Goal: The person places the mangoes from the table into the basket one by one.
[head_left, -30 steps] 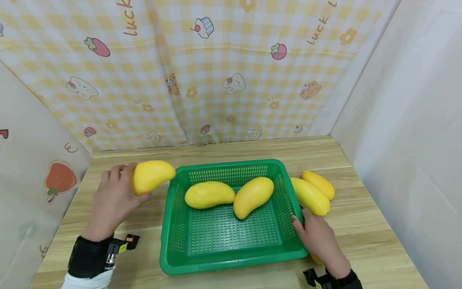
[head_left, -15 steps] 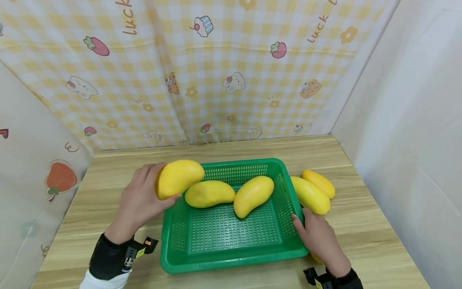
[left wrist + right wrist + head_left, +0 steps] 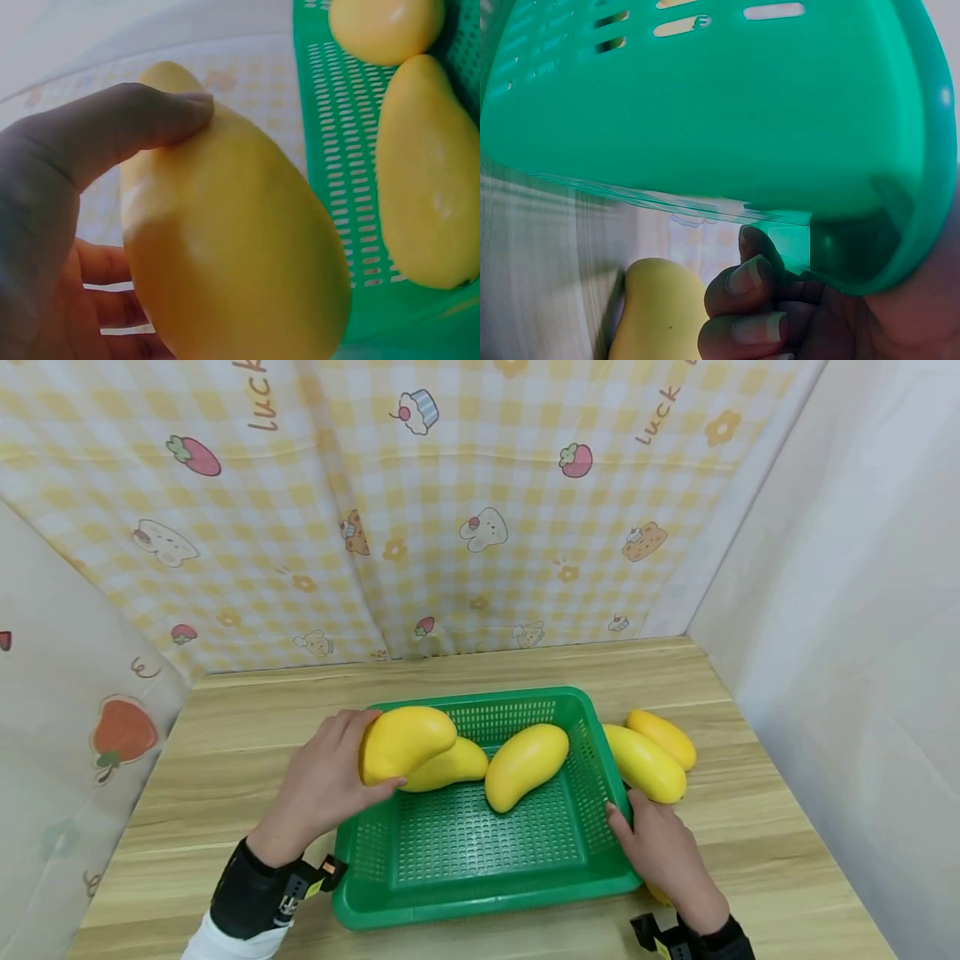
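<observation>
My left hand (image 3: 321,781) grips a yellow mango (image 3: 407,743) over the left side of a green plastic basket (image 3: 487,906). In the left wrist view, the thumb (image 3: 150,120) presses on this mango and the other fingers are partly hidden behind it. Inside the basket lie two mangoes, one in the middle (image 3: 527,767) and one further left (image 3: 463,764) that is partly covered by the held one. With its fingers (image 3: 746,281) curled under the rim, my right hand (image 3: 667,852) holds the basket's right side.
Right of the basket, a larger mango (image 3: 648,766) and a smaller one (image 3: 663,737) lie side by side on the wooden table (image 3: 757,852). Another mango (image 3: 658,893) shows only partly beside the right wrist. A checked curtain (image 3: 450,527) stands behind, with white side walls (image 3: 847,610).
My left hand has carried its mango rightward from beside the basket to above its left part, lowering slightly at the end. My right hand has stayed on the rim.
</observation>
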The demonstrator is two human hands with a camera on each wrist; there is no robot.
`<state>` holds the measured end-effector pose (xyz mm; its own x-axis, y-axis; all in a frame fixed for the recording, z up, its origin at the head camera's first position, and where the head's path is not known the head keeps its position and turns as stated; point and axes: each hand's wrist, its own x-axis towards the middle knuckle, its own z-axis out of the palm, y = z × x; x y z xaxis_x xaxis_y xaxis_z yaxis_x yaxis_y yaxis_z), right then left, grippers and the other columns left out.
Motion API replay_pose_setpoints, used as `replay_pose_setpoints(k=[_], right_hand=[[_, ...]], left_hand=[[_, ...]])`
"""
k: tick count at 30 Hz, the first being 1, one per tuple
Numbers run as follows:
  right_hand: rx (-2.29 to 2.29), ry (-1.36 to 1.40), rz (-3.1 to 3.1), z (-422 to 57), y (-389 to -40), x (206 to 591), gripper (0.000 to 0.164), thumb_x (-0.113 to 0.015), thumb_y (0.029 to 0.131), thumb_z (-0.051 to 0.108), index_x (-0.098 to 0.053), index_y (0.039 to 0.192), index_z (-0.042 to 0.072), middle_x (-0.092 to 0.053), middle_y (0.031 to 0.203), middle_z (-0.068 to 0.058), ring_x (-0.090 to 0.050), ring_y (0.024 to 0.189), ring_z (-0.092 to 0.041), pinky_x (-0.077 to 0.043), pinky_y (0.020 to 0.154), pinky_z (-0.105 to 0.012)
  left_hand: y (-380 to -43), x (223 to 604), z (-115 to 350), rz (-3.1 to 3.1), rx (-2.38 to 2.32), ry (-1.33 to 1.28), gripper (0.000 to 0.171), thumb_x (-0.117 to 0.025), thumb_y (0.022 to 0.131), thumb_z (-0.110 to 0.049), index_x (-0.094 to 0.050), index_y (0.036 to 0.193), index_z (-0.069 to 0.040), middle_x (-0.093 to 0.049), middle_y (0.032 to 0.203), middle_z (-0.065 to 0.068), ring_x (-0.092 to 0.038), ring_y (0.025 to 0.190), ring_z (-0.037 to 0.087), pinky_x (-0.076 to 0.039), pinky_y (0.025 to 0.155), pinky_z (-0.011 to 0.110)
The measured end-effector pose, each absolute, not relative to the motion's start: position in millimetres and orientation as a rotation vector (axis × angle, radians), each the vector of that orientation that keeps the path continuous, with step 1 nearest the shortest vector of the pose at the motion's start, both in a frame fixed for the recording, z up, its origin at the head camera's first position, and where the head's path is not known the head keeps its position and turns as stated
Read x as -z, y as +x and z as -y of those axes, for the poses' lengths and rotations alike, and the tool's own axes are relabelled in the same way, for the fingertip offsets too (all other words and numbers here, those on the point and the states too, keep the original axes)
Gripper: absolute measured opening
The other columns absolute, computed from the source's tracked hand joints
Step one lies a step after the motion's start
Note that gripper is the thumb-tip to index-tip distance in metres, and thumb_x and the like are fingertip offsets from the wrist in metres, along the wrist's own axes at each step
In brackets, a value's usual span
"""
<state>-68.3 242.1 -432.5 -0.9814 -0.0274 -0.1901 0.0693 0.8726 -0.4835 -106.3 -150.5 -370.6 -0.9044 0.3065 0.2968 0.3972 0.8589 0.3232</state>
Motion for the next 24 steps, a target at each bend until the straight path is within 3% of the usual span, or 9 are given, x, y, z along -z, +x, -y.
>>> replay_pose_setpoints(k=[14,24], right_hand=[[0.735,0.022,-2.865,-241.6,-67.5,431.1,0.029,-0.05,0.099,0.03,-0.052,0.096,0.001,-0.045,0.066,-0.004,-0.047,0.058,-0.017,-0.038,0.049,-0.031],[0.747,0.028,-2.859,-242.0,-68.7,432.1,0.028,-0.05,0.098,0.027,-0.053,0.099,0.0,-0.046,0.068,-0.004,-0.048,0.059,-0.017,-0.039,0.05,-0.031]], left_hand=[[-103.7,389.4,126.2,2.781,0.18,-0.738,0.088,-0.084,0.059,-0.054,-0.055,0.119,0.003,-0.055,0.101,0.015,-0.053,0.083,0.029,-0.05,0.064,0.037],[-102.5,399.7,112.1,2.806,0.082,-0.85,0.085,-0.084,0.057,-0.057,-0.057,0.111,0.003,-0.057,0.096,0.016,-0.054,0.081,0.03,-0.05,0.062,0.04]])
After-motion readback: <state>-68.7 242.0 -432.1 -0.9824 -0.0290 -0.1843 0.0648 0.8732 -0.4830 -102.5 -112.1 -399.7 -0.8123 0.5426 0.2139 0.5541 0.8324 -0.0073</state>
